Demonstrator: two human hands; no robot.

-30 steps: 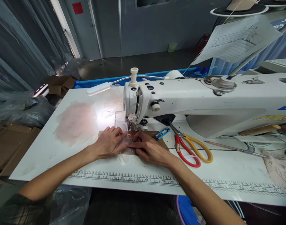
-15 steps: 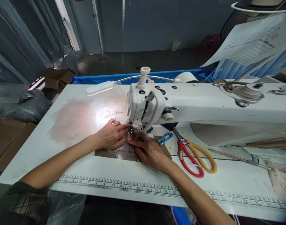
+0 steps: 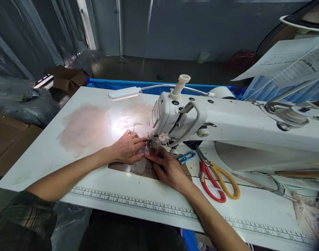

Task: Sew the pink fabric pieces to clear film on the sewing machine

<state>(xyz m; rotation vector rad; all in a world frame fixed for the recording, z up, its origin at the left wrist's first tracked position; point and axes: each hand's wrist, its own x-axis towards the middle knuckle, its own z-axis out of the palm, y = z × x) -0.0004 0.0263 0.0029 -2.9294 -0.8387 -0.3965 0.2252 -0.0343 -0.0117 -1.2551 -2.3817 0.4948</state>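
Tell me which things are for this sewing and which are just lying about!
Probably for the sewing:
sewing machine
lit lamp
see-through material under the left hand and right hand

Probably just lying about:
scissors
blue thread snips
cardboard boxes

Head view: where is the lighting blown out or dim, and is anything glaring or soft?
In the head view, the lamp washes out a patch of the white table; in the head view, small glints show on the clear film; in the head view, the back wall is dim, and the lace at lower right looks soft.
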